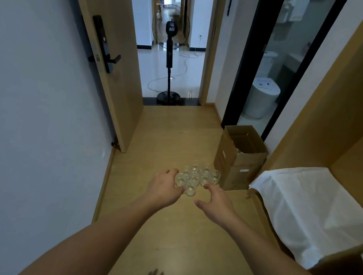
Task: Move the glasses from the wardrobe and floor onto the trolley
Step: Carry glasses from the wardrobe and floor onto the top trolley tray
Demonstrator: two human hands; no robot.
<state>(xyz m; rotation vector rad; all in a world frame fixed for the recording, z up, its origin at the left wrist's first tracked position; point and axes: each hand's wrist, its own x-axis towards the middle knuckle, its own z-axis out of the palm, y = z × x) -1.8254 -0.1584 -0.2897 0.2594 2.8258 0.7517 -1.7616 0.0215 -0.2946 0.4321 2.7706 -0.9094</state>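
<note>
Several clear drinking glasses [197, 177] stand in a tight cluster on the wooden floor [165, 136], just left of a cardboard box. My left hand [163, 188] reaches down to the cluster's left side, with fingers above and thumb below curled round the leftmost glass [180, 180]. My right hand [214, 199] is at the near right side; its fingertips touch the glasses there and the thumb is spread away, holding nothing. No trolley is in view.
An open cardboard box [239, 157] stands right of the glasses. A wooden unit with a white cloth [301, 203] fills the right. An open door [108, 62] is on the left; a standing fan [170, 56] with its cable stands in the doorway ahead.
</note>
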